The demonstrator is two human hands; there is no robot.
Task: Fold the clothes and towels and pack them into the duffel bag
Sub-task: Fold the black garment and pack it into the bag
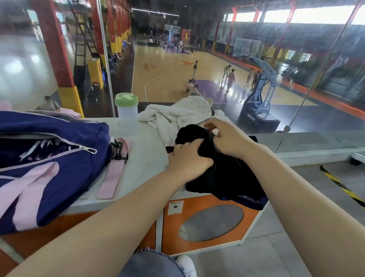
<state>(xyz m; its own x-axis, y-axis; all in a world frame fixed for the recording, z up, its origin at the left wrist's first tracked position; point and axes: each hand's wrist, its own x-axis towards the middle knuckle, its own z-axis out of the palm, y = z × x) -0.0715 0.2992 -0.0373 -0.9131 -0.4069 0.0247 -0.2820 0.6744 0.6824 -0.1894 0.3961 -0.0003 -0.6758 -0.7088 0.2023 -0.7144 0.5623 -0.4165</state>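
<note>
Head view: left hand and right hand both grasp the crumpled black cloth garment; the open navy-and-pink fabric duffel bag lies left of the left hand, the nearer one.

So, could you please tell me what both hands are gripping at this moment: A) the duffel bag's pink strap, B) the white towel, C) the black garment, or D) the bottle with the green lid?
C: the left hand and right hand both hold the bunched black garment on the white counter; the white towel lies untouched behind it.

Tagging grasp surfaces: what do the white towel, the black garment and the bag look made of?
White towel: looks like terry cotton, nubby and matte. Black garment: soft matte knit, bunching limply under both hands. Bag: smooth navy woven synthetic, probably nylon, with pink webbing straps.
</note>
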